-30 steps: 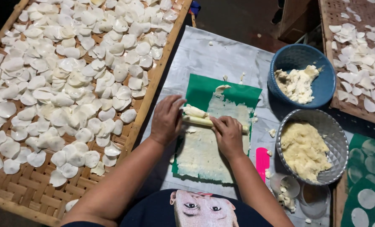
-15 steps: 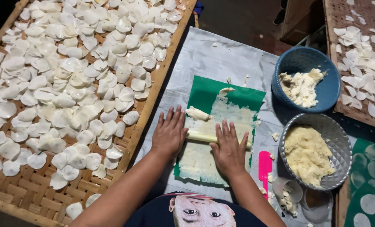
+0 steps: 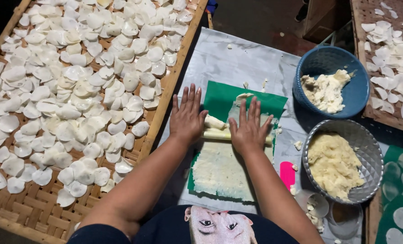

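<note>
Roller point(image 3: 217, 133): pale cylinder, long axis L–R across green sheet point(image 3: 256, 101), under both palms. L hand point(image 3: 188, 116) and R hand point(image 3: 249, 129) flat, fingers spread, gripping nothing, equally near. Dough point(image 3: 222, 171): white, thin, rough sheet toward body; small lump point(image 3: 214, 122) at roller, prob. dough.

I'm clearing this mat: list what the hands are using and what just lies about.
In use: left hand, right hand, roller, dough sheet, green mat.
Lying about: blue bowl, metal bowl, pink scraper, cups, tray.
</note>
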